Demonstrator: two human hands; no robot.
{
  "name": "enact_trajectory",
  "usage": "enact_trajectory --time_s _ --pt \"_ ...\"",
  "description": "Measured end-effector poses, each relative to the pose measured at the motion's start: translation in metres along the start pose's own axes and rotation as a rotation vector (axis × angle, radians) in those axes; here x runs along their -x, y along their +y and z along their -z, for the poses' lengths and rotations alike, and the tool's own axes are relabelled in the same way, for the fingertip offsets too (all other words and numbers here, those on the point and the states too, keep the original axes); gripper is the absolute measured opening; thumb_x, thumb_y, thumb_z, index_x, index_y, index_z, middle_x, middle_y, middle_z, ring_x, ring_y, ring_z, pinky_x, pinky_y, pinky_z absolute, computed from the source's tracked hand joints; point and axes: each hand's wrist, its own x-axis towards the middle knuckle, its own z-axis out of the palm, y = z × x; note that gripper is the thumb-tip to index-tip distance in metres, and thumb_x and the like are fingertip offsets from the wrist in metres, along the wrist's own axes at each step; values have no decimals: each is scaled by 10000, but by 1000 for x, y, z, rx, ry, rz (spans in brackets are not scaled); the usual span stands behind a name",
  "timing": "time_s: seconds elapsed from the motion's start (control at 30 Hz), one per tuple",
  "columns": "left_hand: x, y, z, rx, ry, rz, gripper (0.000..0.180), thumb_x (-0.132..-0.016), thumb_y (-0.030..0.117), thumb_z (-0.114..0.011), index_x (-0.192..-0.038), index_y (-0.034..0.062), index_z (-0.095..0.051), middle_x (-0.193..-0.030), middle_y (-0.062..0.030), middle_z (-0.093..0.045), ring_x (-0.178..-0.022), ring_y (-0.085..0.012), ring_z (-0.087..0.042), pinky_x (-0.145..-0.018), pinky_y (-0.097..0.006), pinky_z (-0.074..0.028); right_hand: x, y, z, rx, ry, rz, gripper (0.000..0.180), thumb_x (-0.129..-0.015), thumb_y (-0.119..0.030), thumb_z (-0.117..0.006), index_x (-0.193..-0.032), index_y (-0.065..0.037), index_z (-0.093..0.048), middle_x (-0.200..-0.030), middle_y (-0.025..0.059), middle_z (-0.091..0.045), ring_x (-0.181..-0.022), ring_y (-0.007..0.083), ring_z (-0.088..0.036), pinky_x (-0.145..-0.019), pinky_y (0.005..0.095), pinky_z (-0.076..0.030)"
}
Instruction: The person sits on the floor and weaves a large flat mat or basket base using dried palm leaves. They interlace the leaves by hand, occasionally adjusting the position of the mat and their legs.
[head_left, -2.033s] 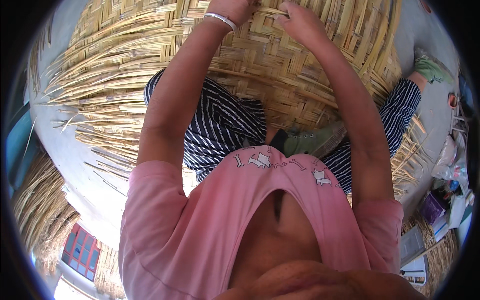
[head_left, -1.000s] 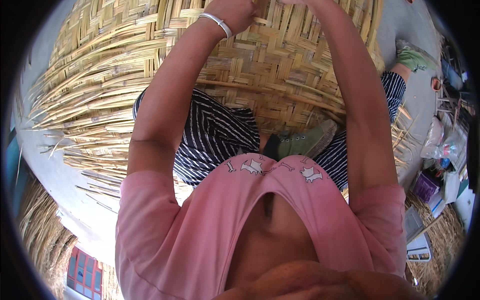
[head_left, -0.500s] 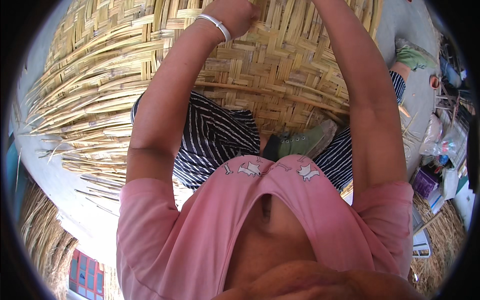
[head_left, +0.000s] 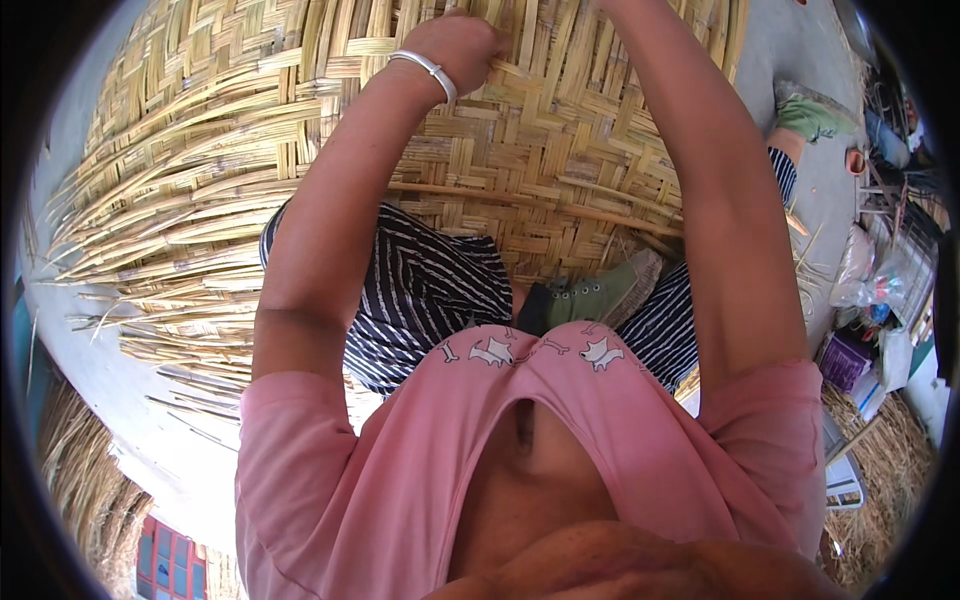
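Note:
A large woven mat (head_left: 530,150) of split, straw-coloured reed strips spreads in front of me and over my bent leg, which is in dark striped trousers. My left hand (head_left: 460,50), with a silvery bangle (head_left: 427,74) at its wrist, is closed low over the weave. A pale reed strip (head_left: 518,76) runs out from its fingertips along the mat. The right forearm (head_left: 690,120) reaches to the top edge, where my right hand passes out of the picture. Long unwoven strip ends (head_left: 150,235) fan out at the left side of the mat.
My green shoes rest by the mat, one close (head_left: 600,295) and one farther right (head_left: 812,115). At the right are plastic bags (head_left: 870,275), a purple box (head_left: 845,362) and a small orange-brown cup (head_left: 854,161). Straw heaps (head_left: 90,470) lie at lower left and lower right.
The view has shifted slightly, so the mat sits a little lower and farther left. My left hand shows more fully now, still closed at the weave. The right hand remains outside the picture.

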Motion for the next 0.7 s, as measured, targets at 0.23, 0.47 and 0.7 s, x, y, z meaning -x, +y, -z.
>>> enact_trajectory --time_s 0.23,0.47,0.7 --pt "0 2 -1 -55 -46 -20 138 -820 222 -635 -877 127 -717 -896 -121 -708 -901 -329 -674 -819 -443 -541 38 -2 -10 -459 -80 112 430 -931 -193 -672 -1281 18 -538 -1249 216 -602 -1096 348 -633 -885 498 -566" --pt "1 -2 0 24 43 -40 157 -806 209 -624 -863 87 -705 -860 -171 -704 -861 -360 -676 -790 -460 -543 29 2 -14 -518 -202 -7 317 -927 -214 -676 -1183 -45 -598 -1087 112 -672 -934 272 -672 -792 443 -566" --pt "3 2 19 238 12 115 189 -839 192 -604 -917 53 -704 -863 -213 -702 -838 -392 -680 -762 -475 -545 58 10 -9 -779 -298 141 231 -893 -132 -709 -1097 -95 -608 -990 44 -682 -907 209 -669 -768 402 -558"
